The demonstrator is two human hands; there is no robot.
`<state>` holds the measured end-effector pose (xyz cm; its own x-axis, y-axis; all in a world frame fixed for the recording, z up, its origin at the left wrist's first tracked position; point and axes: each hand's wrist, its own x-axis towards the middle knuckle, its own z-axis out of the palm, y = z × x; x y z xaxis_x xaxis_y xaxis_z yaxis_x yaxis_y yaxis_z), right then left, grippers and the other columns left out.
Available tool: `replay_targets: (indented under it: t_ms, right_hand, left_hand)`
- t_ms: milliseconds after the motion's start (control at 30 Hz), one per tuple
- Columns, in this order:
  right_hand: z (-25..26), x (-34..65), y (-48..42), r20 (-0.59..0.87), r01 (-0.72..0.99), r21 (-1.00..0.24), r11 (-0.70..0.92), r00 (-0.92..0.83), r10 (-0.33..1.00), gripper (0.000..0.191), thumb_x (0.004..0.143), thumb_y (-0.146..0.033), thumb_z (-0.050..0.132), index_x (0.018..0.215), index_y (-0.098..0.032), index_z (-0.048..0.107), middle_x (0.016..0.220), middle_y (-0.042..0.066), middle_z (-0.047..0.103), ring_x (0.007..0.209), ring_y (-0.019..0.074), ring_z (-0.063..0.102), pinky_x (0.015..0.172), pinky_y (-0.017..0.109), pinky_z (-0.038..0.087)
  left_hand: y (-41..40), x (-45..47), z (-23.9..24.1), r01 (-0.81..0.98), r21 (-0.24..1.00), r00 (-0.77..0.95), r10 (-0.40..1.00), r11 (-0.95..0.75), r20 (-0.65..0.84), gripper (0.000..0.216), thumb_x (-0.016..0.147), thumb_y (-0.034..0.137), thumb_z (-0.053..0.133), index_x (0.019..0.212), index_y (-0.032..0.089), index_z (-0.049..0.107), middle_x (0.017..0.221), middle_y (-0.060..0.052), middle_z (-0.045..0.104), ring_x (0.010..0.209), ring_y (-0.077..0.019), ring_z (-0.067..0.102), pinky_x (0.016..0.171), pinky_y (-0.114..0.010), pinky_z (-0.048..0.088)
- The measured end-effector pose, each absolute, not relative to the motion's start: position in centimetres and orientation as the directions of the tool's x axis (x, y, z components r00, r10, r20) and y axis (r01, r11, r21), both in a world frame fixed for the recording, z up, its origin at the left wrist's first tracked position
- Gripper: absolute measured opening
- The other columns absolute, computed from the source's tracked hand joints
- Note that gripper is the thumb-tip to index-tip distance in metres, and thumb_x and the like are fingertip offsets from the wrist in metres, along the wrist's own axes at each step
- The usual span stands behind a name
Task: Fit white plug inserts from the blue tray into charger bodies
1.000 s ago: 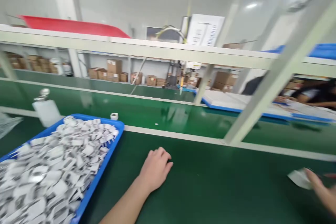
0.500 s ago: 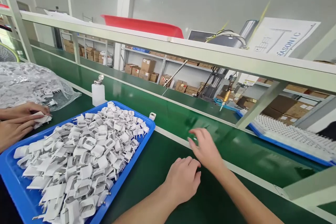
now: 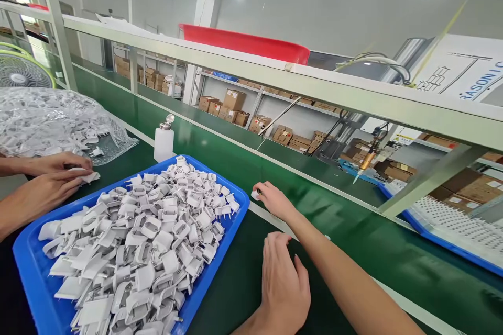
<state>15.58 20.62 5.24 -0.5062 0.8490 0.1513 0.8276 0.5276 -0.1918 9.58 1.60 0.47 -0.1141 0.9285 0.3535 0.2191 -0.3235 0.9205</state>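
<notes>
Plugs [image 3: 157, 230] fill the tray [image 3: 31, 272] beside our right hand [image 3: 275, 201], pinching a half-hidden white piece [image 3: 255, 195]; our left hand [image 3: 285, 285] lies flat, spread

We take this for a factory assembly line. A long green conveyor belt [image 3: 220, 146] runs under a pale metal frame rail [image 3: 236, 65]. A blue plastic tray [image 3: 35, 267] is heaped with white plastic plug parts [image 3: 157, 230], and the shelves behind hold brown cardboard boxes [image 3: 234, 99]. The white machine panel [image 3: 463, 70], its lettering cut off, probably marks an ultrasonic welder.
</notes>
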Motion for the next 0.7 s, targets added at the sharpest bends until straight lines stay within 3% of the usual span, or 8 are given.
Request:
replay_targets:
  t_ms: [100,233,300,400,467,567,700]
  right_hand:
    - [6.3,17.9,17.9,0.107,0.834,-0.222,0.505,-0.494,0.863,0.017,0.098,-0.024,0.054,0.113,-0.018,0.060,0.106,0.008,0.061,0.092,0.0218,0.059,0.087,0.040,0.049]
    - [7.7,20.7,11.8,0.020,0.833,-0.277,0.479,-0.494,0.869,0.026,0.092,-0.029,0.054,0.117,-0.022,0.056,0.108,0.008,0.064,0.087,0.0221,0.062,0.081,0.037,0.051]
    - [8.3,21.8,8.5,-0.060,0.823,-0.335,0.458,-0.504,0.862,0.033,0.091,-0.031,0.055,0.123,-0.023,0.053,0.108,0.006,0.065,0.081,0.0203,0.064,0.075,0.034,0.054]
    - [9.6,22.9,5.0,-0.168,0.794,-0.463,0.393,-0.515,0.841,0.043,0.091,-0.034,0.057,0.132,-0.025,0.050,0.115,0.008,0.065,0.083,0.0206,0.067,0.073,0.033,0.057]
    - [10.6,23.0,3.9,-0.092,0.795,-0.477,0.375,-0.469,0.878,0.042,0.093,-0.038,0.055,0.132,-0.024,0.052,0.123,0.011,0.062,0.093,0.0237,0.067,0.079,0.037,0.057]
    - [11.7,21.0,3.8,0.081,0.791,-0.464,0.399,-0.410,0.908,0.034,0.098,-0.038,0.050,0.128,-0.024,0.055,0.123,0.011,0.062,0.103,0.0253,0.063,0.086,0.040,0.055]
    - [11.3,14.3,4.4,0.099,0.676,-0.458,0.577,-0.606,0.789,0.029,0.098,-0.025,0.053,0.127,-0.025,0.057,0.116,0.007,0.061,0.093,0.0206,0.063,0.083,0.035,0.053]
  left_hand:
    - [1.8,9.6,0.4,0.309,0.921,-0.153,0.944,-0.236,0.293,0.048,0.090,0.004,0.042,0.136,0.015,0.034,0.139,-0.019,0.036,0.127,-0.0275,0.041,0.110,-0.047,0.037]
    - [2.0,9.2,0.5,0.444,0.889,-0.170,0.964,-0.111,0.205,0.058,0.087,0.004,0.049,0.142,0.010,0.029,0.148,-0.023,0.027,0.131,-0.0328,0.038,0.111,-0.052,0.033]
    - [2.0,8.9,0.5,0.518,0.850,-0.075,0.984,-0.098,0.160,0.052,0.090,0.010,0.053,0.139,0.010,0.036,0.142,-0.021,0.036,0.128,-0.0330,0.040,0.109,-0.051,0.034]
    - [2.0,8.6,0.2,0.569,0.795,0.149,0.977,-0.210,0.151,0.027,0.093,0.021,0.060,0.118,0.014,0.055,0.118,-0.012,0.056,0.114,-0.0304,0.049,0.102,-0.048,0.038]
    - [2.0,8.5,-0.1,0.560,0.783,0.224,0.959,-0.271,0.172,0.022,0.090,0.027,0.067,0.107,0.016,0.060,0.109,-0.009,0.060,0.109,-0.0294,0.051,0.099,-0.047,0.040]
    - [2.0,8.4,-0.1,0.551,0.778,0.266,0.947,-0.303,0.180,0.028,0.087,0.033,0.073,0.108,0.017,0.062,0.111,-0.008,0.062,0.109,-0.0294,0.052,0.100,-0.047,0.040]
    - [1.6,8.1,-0.2,0.485,0.782,0.401,0.894,-0.391,0.199,0.046,0.077,0.044,0.080,0.117,0.024,0.065,0.116,-0.005,0.065,0.109,-0.0296,0.057,0.098,-0.043,0.046]
